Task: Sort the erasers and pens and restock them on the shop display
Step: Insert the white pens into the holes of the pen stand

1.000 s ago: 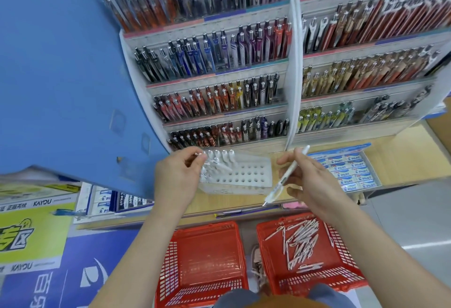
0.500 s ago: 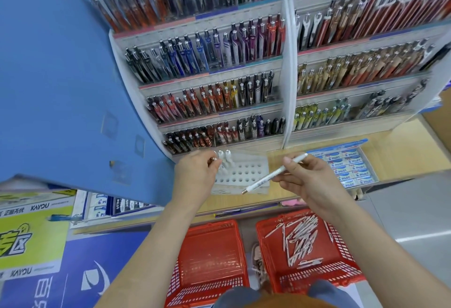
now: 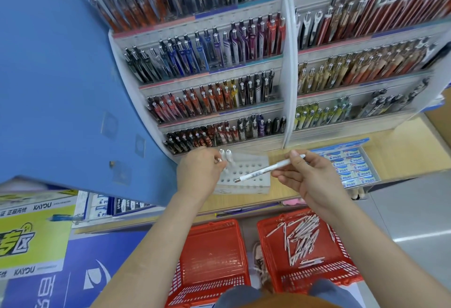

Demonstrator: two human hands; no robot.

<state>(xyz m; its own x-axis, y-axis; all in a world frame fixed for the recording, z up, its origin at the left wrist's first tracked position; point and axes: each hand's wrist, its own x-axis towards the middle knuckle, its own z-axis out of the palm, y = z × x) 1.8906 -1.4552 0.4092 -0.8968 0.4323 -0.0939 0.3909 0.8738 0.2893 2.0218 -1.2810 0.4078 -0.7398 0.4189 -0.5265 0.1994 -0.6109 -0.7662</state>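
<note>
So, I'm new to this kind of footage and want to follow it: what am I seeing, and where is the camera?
No machine here: a person's two bare hands, filmed by one wide-angle camera worn on the head, looking down. On the wooden shelf stands a white holder with holes, two white pens upright in it, and a box of erasers to its right. The right hand pinches a single white pen. The left hand is at the holder; its grip is hidden. Below, a red basket holds loose white pens.

Both forearms reach forward, the left hand (image 3: 199, 172) with fingers curled, the right hand (image 3: 314, 180) pinching a white pen (image 3: 268, 168).
</note>
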